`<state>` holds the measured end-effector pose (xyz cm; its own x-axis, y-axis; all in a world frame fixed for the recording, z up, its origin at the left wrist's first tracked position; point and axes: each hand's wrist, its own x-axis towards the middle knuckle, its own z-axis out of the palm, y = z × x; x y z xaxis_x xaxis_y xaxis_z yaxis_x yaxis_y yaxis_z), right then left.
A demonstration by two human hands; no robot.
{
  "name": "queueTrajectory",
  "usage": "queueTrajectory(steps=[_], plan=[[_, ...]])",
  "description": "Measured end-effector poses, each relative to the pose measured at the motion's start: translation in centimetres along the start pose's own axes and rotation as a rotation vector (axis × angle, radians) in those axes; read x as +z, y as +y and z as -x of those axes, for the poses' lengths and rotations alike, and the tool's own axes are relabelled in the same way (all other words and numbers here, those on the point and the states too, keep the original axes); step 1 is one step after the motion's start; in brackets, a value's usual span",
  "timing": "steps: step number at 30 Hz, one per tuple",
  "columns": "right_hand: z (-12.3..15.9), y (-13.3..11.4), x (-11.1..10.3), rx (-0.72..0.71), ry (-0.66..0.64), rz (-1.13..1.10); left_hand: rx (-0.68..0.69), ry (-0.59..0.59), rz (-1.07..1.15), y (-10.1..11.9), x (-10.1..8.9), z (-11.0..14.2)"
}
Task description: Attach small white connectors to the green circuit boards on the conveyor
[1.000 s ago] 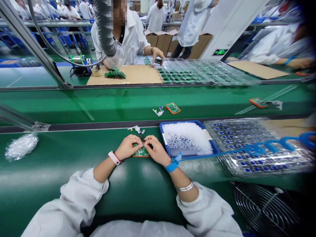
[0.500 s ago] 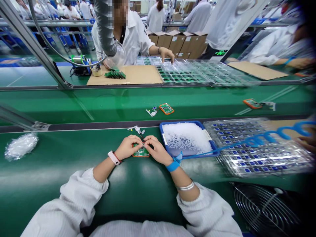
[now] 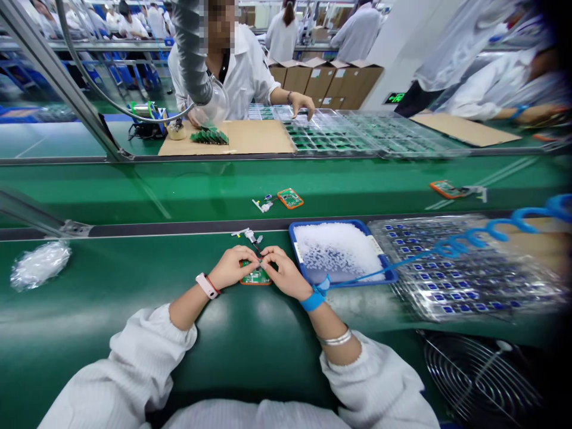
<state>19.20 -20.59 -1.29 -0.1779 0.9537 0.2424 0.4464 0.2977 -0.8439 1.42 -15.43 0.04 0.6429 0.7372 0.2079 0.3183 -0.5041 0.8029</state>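
Observation:
A small green circuit board with an orange edge [image 3: 255, 276] lies on the green belt, partly covered by my hands. My left hand [image 3: 232, 267] and my right hand [image 3: 283, 273] meet over its upper edge, their fingertips pinching a thin dark wire [image 3: 258, 249]. That wire runs up to a small white connector [image 3: 250, 236]. A blue strap circles my right wrist, and its coiled blue cord [image 3: 473, 239] stretches off to the right. The exact contact point is hidden by my fingers.
To my right are a blue tray of white granules [image 3: 298, 250] and a clear blister tray of blue parts [image 3: 465, 268]. A plastic bag [image 3: 40, 266] lies left. A fan guard [image 3: 478, 375] sits lower right. Boards [image 3: 290, 198] ride the belt beyond. A co-worker's hand [image 3: 302, 102] rests on far trays.
The boards and parts on the farther belt have moved left. The co-worker's hand has shifted over the far trays, and the blue cord has swung. My hands have stayed in place.

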Motion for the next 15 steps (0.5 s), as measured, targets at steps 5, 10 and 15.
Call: queueTrajectory(steps=[5,10,15], plan=[[0.02,0.04,0.2,-0.025,0.018,0.035,0.013,-0.002,-0.058,0.26,0.02,0.02],[-0.09,0.17,0.69,-0.018,0.055,0.073,-0.014,0.016,-0.139,0.5,0.15,0.05],[-0.33,0.17,0.95,0.009,0.075,0.06,-0.06,0.009,-0.154,0.78,0.15,-0.18]])
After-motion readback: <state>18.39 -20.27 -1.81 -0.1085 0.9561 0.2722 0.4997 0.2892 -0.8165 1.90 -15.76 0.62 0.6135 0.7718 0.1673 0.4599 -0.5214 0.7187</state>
